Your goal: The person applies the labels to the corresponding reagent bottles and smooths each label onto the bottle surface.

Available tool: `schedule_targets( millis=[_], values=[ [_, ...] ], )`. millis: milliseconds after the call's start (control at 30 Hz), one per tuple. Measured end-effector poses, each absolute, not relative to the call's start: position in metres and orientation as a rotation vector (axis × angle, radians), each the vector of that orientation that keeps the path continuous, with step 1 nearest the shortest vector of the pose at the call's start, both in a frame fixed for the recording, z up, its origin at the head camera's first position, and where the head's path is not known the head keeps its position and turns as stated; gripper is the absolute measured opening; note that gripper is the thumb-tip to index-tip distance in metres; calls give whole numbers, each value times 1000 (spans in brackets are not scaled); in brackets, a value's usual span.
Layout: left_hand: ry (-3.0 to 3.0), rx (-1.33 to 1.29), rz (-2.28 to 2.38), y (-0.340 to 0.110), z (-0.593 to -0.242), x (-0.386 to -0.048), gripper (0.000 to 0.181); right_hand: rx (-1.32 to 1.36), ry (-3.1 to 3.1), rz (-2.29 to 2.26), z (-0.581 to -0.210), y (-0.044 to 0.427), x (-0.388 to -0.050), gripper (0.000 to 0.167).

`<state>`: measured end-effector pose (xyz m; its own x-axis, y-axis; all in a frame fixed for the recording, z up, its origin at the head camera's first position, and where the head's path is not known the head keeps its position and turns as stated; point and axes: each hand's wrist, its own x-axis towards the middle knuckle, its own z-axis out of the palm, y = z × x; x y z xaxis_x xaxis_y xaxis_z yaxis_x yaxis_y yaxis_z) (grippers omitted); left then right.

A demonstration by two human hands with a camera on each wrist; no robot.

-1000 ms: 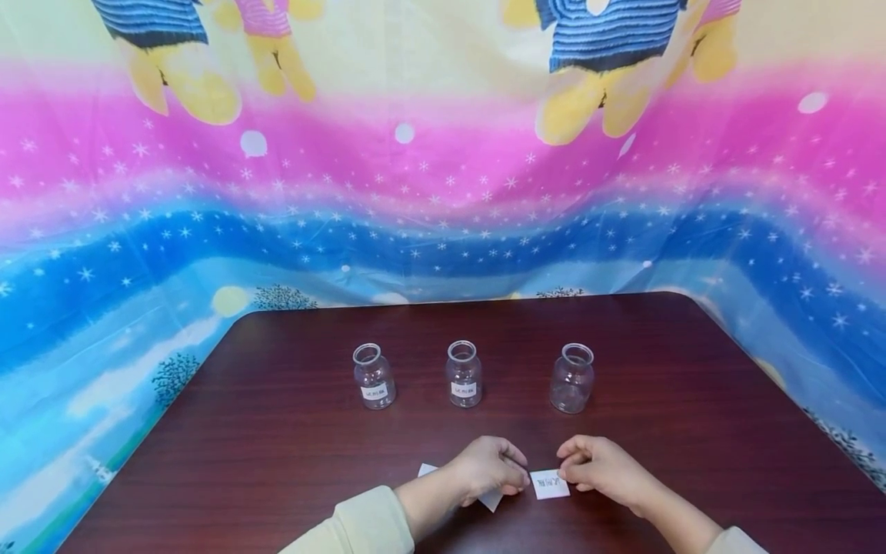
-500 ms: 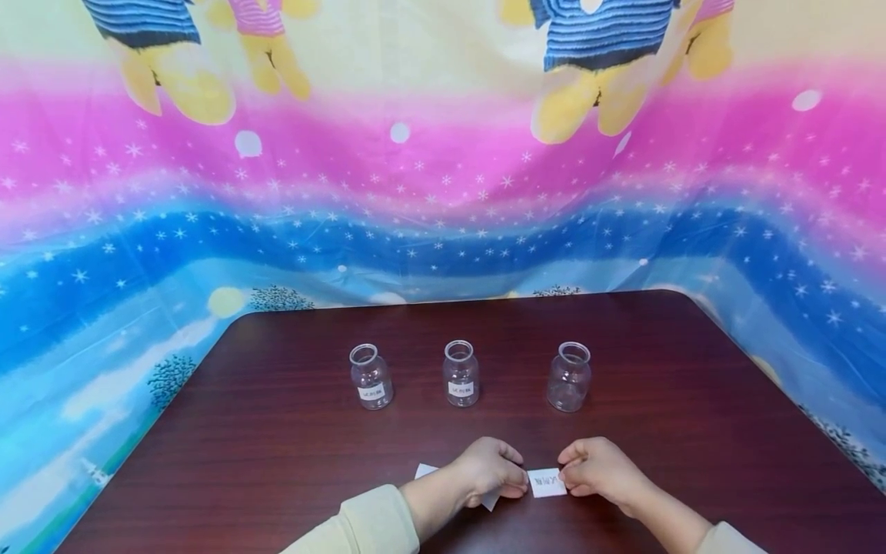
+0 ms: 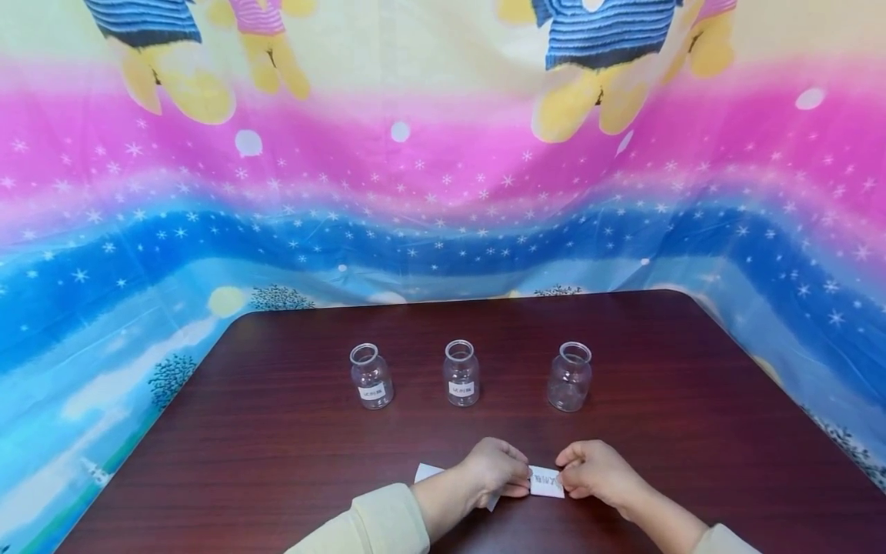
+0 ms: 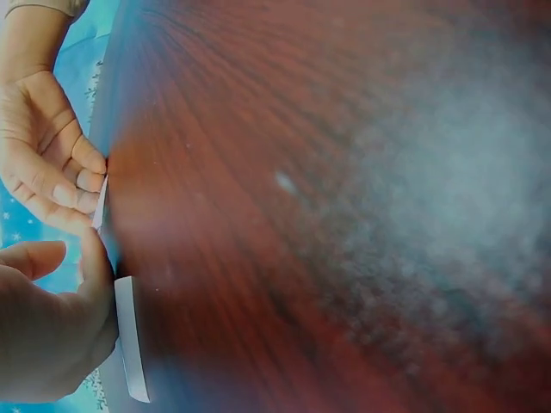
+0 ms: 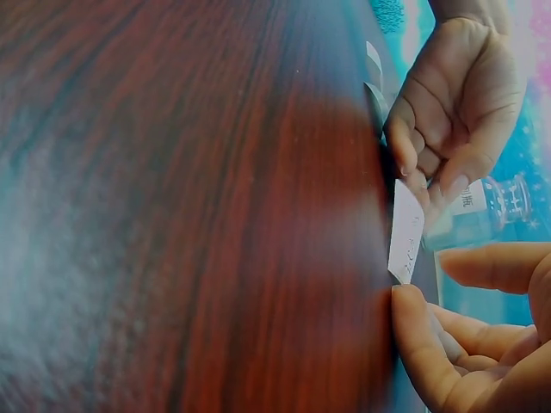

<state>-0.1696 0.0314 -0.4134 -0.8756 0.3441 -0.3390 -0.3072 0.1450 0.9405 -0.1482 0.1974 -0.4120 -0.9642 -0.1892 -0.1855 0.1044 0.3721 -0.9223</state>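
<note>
A small white label (image 3: 546, 482) with dark characters spans the gap between my two hands, low over the near part of the table. My left hand (image 3: 494, 471) pinches its left edge, and at the right edge my right hand (image 3: 595, 475) does the same. Seen from the right wrist, the label (image 5: 406, 231) stands slanted, its lower end at the right thumb. Beyond the hands three clear glass bottles stand upright and uncapped. White labels are on the left bottle (image 3: 371, 375) and the middle bottle (image 3: 461, 373); the right bottle (image 3: 570, 377) shows bare glass.
A white piece of paper (image 3: 426, 471) lies under my left wrist, mostly hidden by it; its edge also shows in the left wrist view as a paper strip (image 4: 131, 340). The dark red-brown table (image 3: 277, 431) reaches back to a printed cloth (image 3: 443, 177).
The left hand has shifted slightly right onto the label's left edge, and the label has tilted a little. The right hand keeps to its edge. The bottles stand still.
</note>
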Motion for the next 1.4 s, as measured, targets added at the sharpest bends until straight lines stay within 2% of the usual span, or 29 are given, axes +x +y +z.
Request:
schedule_targets(
  millis=[167,500,833,1167,1400],
  values=[
    [2039,96,1712,36,-416,-167,7,-96,2377,-1595,-412,197,-148,28],
    [2136,150,1674,41,-418,-163,13,-187,2366,-1525,-415,197,-149,27],
    [2154,189,1662,42,-419,-165,14,-285,2380,-1521,-417,197,-151,10],
    [2059,289,1697,31,-412,-175,8,-320,2351,-1576,-411,198,-155,16],
    [1940,306,1818,23,-399,-183,11,-345,2274,-1708,-402,197,-159,22]
  ],
)
